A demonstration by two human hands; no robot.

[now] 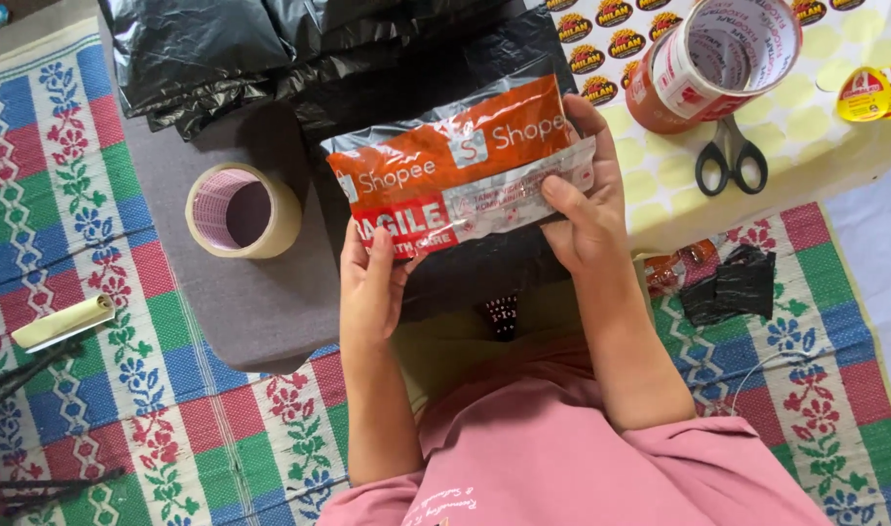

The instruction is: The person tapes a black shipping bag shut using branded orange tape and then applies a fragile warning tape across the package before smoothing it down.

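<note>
Your left hand (pixel 370 282) and right hand (pixel 584 209) pinch the taped black parcel (pixel 465 166) with their fingers; a loose pinch could wrinkle the tape.

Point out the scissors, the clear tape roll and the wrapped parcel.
scissors (pixel 729 156), head view, on the black handles.
clear tape roll (pixel 287 216), head view, on its outer right wall.
wrapped parcel (pixel 465 166), head view, on the orange band of its face.
</note>
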